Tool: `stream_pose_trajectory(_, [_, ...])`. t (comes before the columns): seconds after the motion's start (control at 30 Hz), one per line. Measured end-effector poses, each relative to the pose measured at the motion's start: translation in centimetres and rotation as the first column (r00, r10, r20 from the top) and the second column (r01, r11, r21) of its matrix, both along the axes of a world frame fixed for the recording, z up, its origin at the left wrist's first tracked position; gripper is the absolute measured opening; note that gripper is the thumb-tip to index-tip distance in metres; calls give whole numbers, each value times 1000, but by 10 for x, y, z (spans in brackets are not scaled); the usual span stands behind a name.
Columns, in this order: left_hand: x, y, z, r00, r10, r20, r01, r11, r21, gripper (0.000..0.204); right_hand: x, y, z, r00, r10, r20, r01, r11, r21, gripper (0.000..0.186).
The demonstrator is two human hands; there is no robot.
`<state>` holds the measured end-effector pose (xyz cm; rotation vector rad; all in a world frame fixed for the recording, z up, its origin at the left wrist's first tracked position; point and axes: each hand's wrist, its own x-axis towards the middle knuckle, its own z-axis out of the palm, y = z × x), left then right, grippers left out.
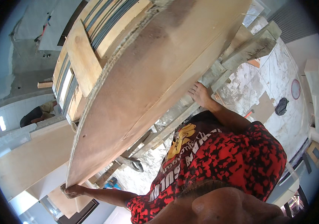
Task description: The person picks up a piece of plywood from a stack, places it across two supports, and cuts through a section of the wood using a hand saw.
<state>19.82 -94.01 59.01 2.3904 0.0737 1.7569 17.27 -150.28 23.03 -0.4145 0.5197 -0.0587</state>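
Observation:
A large, curved brown plywood panel [144,74] stretches slantwise across the view, with a rough layered edge along its upper left side. My left hand [73,191] is closed around its lower left corner; the panel partly hides those fingers. Farther along, my right hand [200,94] reaches the panel's lower edge. Its fingers show stretched out, with their tips at that edge, and nothing is wrapped in them.
Rough timber beams [241,56] run beneath the panel. Behind it rises a curved wooden frame [84,56] with dark strips. A handsaw [131,163] lies below the panel. A black bag [281,106] rests on the stained floor. Another person [38,114] is at the far left.

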Motion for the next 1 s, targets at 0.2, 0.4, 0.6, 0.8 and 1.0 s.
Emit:
stream_pose_trajectory(0.2, [-7,3,-1,999,21,40,-21,1000,9,74,-10,-1,-4,1000,12,15,-13,1000,26,43])
stream_pose_trajectory(0.4, [-5,-3,-4,990,-99,98,99,995,1,70,-6,-16,-4,996,65,-64,-63,997,35,41])
stream_pose_trajectory(0.6, [-9,10,-11,997,-24,79,30,997,-71,65,19,-72,3,903,-370,-219,358,929,-95,39])
stream_pose_trajectory(0.8, [-3,6,-7,998,-25,58,28,999,-45,67,33,-101,6,845,-471,-253,489,872,12,38])
stream_pose_trajectory(1.0, [-6,-1,-3,974,220,-58,-225,968,-110,69,36,-93,5,867,-458,-197,480,874,79,44])
